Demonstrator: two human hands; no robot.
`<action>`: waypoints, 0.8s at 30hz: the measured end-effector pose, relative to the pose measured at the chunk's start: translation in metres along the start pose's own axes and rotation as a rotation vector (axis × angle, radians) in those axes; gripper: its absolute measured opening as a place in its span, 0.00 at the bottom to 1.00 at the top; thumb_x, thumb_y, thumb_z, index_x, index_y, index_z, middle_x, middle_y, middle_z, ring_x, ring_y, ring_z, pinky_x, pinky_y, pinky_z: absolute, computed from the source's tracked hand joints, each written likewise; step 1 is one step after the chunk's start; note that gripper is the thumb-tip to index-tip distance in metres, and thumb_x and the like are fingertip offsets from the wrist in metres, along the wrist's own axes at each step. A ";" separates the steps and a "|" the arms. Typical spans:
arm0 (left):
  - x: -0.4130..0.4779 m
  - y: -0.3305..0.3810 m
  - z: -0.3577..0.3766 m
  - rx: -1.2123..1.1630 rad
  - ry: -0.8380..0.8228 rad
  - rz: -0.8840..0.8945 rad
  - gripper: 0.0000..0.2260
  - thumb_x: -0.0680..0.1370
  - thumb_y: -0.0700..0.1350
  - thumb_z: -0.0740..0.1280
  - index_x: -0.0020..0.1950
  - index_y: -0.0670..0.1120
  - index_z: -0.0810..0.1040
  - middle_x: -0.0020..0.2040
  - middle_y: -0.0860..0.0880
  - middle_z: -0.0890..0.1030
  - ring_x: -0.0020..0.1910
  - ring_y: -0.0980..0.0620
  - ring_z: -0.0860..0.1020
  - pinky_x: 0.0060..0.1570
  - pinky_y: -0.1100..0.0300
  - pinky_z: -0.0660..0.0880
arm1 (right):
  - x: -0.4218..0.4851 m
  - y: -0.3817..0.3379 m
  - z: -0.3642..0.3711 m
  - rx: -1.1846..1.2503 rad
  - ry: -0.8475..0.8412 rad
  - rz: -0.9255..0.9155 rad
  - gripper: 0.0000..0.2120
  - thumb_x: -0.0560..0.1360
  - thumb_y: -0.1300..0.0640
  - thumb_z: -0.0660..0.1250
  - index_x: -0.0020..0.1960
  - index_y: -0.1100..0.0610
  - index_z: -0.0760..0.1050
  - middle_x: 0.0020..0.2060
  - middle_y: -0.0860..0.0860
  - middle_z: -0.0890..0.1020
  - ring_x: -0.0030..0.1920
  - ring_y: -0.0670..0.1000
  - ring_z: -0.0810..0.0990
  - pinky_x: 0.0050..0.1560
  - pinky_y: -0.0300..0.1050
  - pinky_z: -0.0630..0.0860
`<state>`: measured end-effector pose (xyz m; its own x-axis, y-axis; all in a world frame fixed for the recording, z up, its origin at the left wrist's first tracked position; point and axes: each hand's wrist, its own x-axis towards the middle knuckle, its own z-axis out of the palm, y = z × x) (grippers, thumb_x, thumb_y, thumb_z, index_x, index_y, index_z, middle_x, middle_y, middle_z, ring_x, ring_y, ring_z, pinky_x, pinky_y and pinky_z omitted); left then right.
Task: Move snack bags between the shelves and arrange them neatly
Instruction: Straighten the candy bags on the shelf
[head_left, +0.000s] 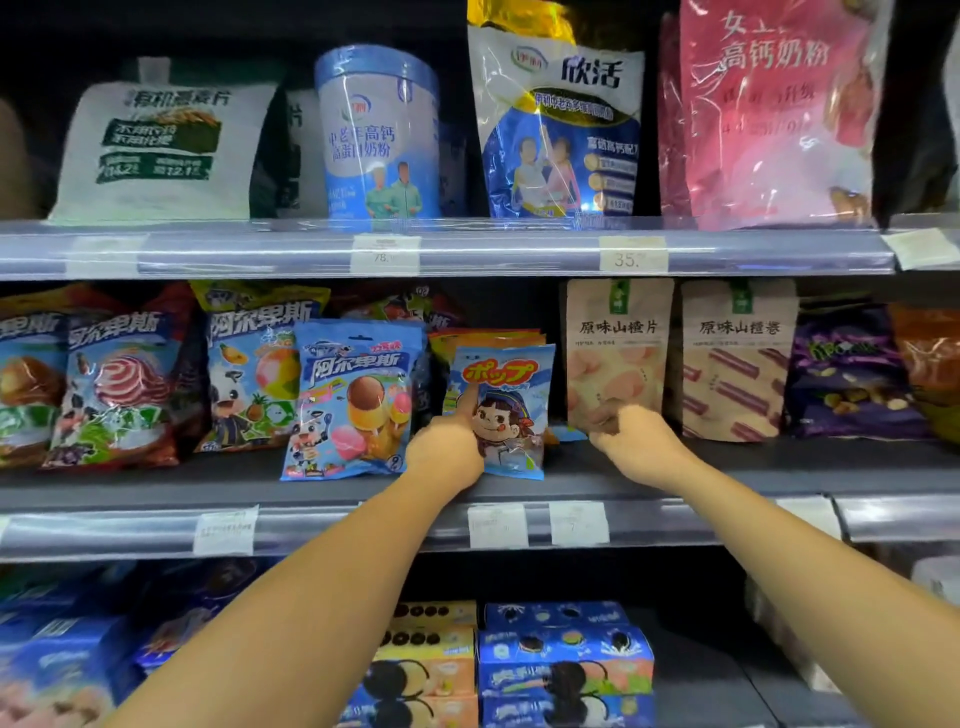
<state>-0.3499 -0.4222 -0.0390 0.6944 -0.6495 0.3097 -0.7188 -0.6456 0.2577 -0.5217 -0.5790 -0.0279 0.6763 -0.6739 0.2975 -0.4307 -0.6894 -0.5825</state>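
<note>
On mid grey metal shelf, near front edge, small glossy blue candy bag w/ cartoon face stands upright. Left hand grips its left side, one finger up its front. Dark gap btw bag & matte beige paper pouch. Right hand, fingers curled, at pouch's lower corner; pinch unclear.

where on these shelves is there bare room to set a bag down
Widest bare patch: the front strip of the middle shelf, before the beige bags and the purple bag. The lower shelf is bare right of the cookie boxes. The middle shelf's left side is crowded with overlapping candy bags.
</note>
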 end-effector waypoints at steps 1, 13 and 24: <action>-0.004 -0.001 -0.001 -0.011 -0.004 0.002 0.43 0.75 0.42 0.67 0.79 0.60 0.41 0.45 0.43 0.77 0.39 0.43 0.78 0.35 0.54 0.76 | -0.008 -0.001 -0.003 -0.042 -0.005 0.006 0.15 0.78 0.54 0.65 0.61 0.61 0.73 0.51 0.53 0.80 0.51 0.56 0.79 0.48 0.48 0.76; -0.054 -0.001 -0.010 -0.070 0.061 0.075 0.18 0.76 0.54 0.65 0.61 0.45 0.71 0.56 0.41 0.76 0.51 0.41 0.75 0.47 0.48 0.76 | -0.088 0.027 -0.026 -0.190 0.048 -0.044 0.19 0.76 0.51 0.67 0.66 0.54 0.72 0.62 0.55 0.75 0.58 0.56 0.77 0.56 0.47 0.73; -0.185 0.029 0.017 0.078 0.000 0.424 0.27 0.75 0.58 0.66 0.71 0.49 0.70 0.66 0.47 0.72 0.66 0.45 0.69 0.62 0.48 0.70 | -0.184 0.047 -0.012 -0.395 -0.151 -0.082 0.32 0.76 0.43 0.65 0.76 0.51 0.60 0.72 0.55 0.66 0.70 0.59 0.67 0.67 0.56 0.67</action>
<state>-0.4987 -0.3276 -0.1043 0.3382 -0.8639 0.3732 -0.9359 -0.3503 0.0375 -0.6732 -0.4911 -0.1012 0.7850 -0.5864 0.1998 -0.5478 -0.8077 -0.2182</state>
